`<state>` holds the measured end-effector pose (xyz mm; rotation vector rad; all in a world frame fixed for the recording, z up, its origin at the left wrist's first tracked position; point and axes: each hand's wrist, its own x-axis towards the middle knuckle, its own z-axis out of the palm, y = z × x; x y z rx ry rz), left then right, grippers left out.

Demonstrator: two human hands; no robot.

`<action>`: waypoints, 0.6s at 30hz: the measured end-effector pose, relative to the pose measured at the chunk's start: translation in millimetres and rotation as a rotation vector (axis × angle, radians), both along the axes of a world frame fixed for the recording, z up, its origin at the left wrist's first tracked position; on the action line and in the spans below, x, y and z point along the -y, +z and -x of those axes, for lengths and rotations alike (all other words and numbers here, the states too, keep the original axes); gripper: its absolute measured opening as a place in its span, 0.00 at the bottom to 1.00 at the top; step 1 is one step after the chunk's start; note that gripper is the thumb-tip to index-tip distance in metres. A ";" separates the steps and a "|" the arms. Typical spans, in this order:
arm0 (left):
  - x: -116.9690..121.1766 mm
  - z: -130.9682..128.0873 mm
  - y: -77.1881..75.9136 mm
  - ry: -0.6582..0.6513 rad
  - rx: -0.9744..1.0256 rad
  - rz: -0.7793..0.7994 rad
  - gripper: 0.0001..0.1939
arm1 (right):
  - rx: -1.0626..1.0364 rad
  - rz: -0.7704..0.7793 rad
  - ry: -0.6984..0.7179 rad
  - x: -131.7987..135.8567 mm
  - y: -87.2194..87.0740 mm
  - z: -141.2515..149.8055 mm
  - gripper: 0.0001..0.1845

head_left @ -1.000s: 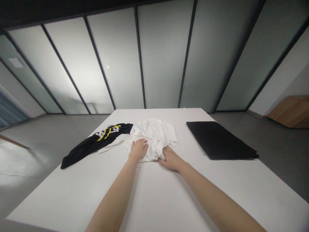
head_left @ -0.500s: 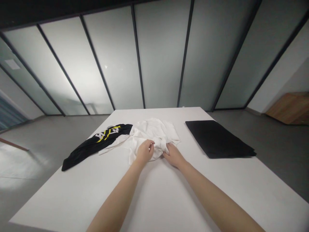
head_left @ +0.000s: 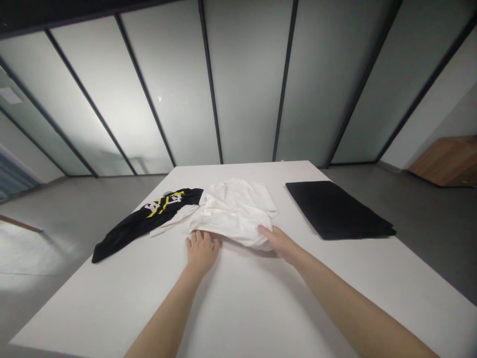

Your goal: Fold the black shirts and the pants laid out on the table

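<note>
A: Qty on tabletop [head_left: 238, 298]?
B: 1 white tee [head_left: 233, 211], 1 blk garment [head_left: 149, 221], 1 flat blk sheet [head_left: 335, 211].
A: Hands?
B: 2: 1 L hand [head_left: 202, 252], 1 R hand [head_left: 279, 243].

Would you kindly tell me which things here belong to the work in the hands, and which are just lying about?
In use:
white T-shirt
left hand, at the shirt's near edge
right hand, resting on that edge

Lying about:
black garment with yellow and white print, beside the shirt
flat black folded item
white table, under them all
</note>
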<state>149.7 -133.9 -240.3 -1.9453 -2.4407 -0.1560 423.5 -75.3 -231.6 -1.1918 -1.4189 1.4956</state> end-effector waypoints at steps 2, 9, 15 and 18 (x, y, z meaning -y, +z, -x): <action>-4.7 7.7 -9.5 0.068 0.036 0.038 0.32 | -0.177 0.257 0.025 19.2 -0.3 -9.8 0.24; -23.1 26.2 -22.0 0.028 0.571 -0.260 0.40 | -0.322 0.362 -0.056 44.0 -3.6 -27.3 0.29; -31.9 26.6 -23.7 -0.116 1.116 -0.437 0.45 | -0.236 0.408 -0.038 39.9 -3.9 -31.2 0.35; -34.4 27.0 -21.1 -0.058 1.172 -0.496 0.40 | -0.219 0.374 -0.036 40.9 -7.3 -36.1 0.37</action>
